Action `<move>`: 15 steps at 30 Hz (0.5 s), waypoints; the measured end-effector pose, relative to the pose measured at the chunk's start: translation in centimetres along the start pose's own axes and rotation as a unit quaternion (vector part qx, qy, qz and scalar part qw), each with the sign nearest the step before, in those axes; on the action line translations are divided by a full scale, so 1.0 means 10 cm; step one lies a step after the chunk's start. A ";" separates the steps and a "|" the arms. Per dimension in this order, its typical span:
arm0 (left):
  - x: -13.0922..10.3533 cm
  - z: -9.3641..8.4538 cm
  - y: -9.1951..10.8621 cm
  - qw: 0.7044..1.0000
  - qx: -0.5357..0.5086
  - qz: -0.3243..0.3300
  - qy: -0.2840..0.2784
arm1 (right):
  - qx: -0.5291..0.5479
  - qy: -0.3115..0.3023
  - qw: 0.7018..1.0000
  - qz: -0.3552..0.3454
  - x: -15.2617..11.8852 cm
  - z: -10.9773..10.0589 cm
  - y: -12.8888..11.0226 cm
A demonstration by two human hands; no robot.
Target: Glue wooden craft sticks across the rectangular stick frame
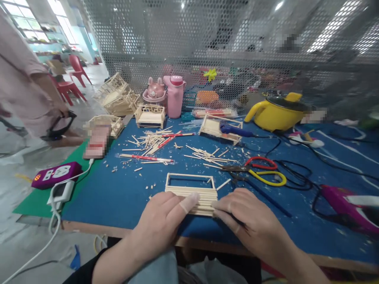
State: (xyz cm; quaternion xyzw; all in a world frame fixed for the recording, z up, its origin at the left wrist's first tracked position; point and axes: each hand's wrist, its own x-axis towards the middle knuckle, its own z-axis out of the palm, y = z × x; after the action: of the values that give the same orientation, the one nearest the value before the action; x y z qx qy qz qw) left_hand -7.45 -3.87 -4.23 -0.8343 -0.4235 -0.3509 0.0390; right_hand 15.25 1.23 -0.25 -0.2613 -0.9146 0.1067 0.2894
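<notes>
Near the front edge of the blue tabletop lies a miniature bench of thin wooden sticks [191, 192], with a slatted seat and an open rectangular frame at its far side. My left hand [166, 213] holds its left end, the thumb pressed across the slats. At the right end, the fingers of my right hand [251, 215] pinch the slats' edge; their tips partly hide it. Beyond the bench are loose sticks [207, 154]. Scissors with one red and one yellow handle [266, 177] lie to the right.
Finished stick furniture [150, 116] stands at the back beside a pink bottle [175, 96]. A blue-handled tool [237, 130] touches another stick piece. Farther right are a yellow pot [275, 114] and black cables. A phone [97, 142] lies left; a person [35, 79] stands beyond.
</notes>
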 end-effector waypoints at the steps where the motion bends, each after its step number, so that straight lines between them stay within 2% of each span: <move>1: 0.00 0.00 -0.01 1.000 -0.002 -0.002 0.006 | -0.008 -0.002 1.000 -0.003 0.00 0.01 0.02; 4: -0.03 -0.03 -0.03 0.997 0.010 -0.057 0.058 | -0.053 0.021 0.998 0.007 0.00 0.03 0.09; 6: -0.08 -0.06 -0.06 0.978 0.021 -0.160 0.129 | -0.083 0.044 0.995 0.029 0.01 0.04 0.16; 8: -0.16 -0.07 -0.09 0.949 0.012 -0.267 0.167 | -0.101 0.053 0.992 0.045 0.02 0.05 0.22; 10: -0.24 -0.04 -0.12 0.936 -0.005 -0.319 0.149 | -0.111 0.053 0.991 0.047 0.04 0.07 0.27; 13: -0.31 0.02 -0.14 0.943 -0.002 -0.319 0.095 | -0.119 0.045 0.991 0.042 0.06 0.11 0.32; 15: -0.32 0.05 -0.13 0.945 0.002 -0.315 0.082 | -0.128 0.035 0.990 0.039 0.08 0.13 0.35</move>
State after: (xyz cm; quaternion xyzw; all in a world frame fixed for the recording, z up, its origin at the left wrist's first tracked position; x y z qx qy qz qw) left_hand -9.43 -5.04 -6.92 -0.6265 -0.6611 -0.4111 -0.0373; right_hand 15.42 4.51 -2.11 -0.3353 -0.8990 -0.0095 0.2814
